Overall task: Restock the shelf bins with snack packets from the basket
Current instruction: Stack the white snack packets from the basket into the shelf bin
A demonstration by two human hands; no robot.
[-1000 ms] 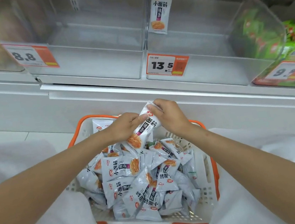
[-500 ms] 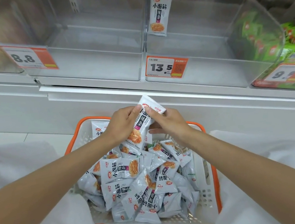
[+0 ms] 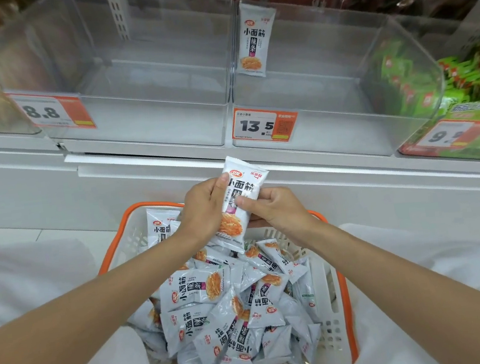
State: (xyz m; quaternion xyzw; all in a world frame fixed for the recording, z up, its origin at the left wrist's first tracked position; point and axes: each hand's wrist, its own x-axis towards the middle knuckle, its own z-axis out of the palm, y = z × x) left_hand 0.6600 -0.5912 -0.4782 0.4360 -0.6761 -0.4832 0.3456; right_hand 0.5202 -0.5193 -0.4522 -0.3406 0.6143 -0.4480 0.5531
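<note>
Person's mid-pickup: left grip and right grip both pinch one snack packet, upright just above the basket. The next move is probably to lift it into the bin tagged 13.5 (a matching packet hangs there) and let go.

- White shelf base runs across just above the grip.
- Pale tiled floor lies to its left.
- Green packets fill a bin far up-right.
</note>
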